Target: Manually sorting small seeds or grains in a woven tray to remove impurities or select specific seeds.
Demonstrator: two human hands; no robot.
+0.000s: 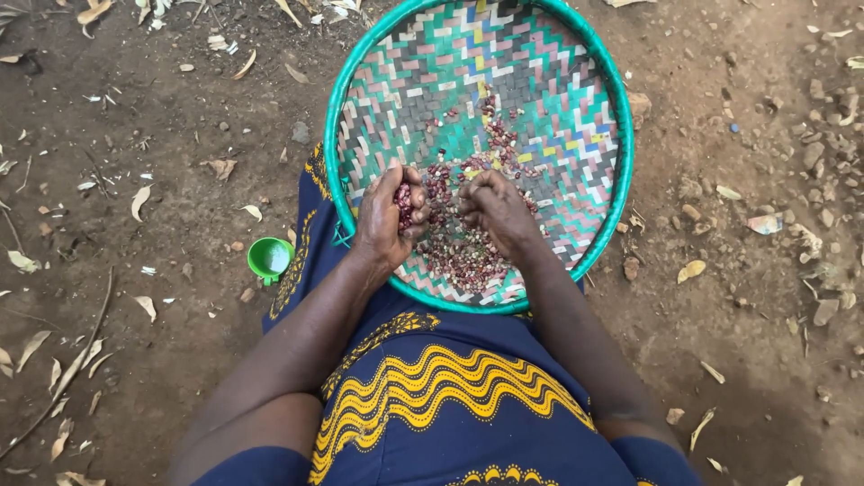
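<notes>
The left hand (389, 219) is cupped with its fingers curled around a small heap of dark red beans (404, 204), which sit in the palm against the thumb. Just beside it, the right hand (497, 212) lies palm down on the tray, fingers bent and drawn together over the loose beans; whether it pinches any cannot be told. Both hands are inside the near half of one round woven tray (576, 135), which rests on the person's lap and the ground.

The loose beans (463, 252) lie scattered between and below the two hands, with a thinner trail running up toward the tray's middle; they are too many and too small to count. They are small, oval, and maroon mixed with paler speckled ones.

The tray is shallow, plaited from flat plastic strips in green, grey, white, pink and yellow zigzags, bound by a smooth green rim. One small green cup (269, 257) stands on the bare earth (153, 135) to the left, well apart from the hands. The skirt (432, 396) is dark blue cloth with yellow wave patterns. Dry leaves and small stones litter the ground.
</notes>
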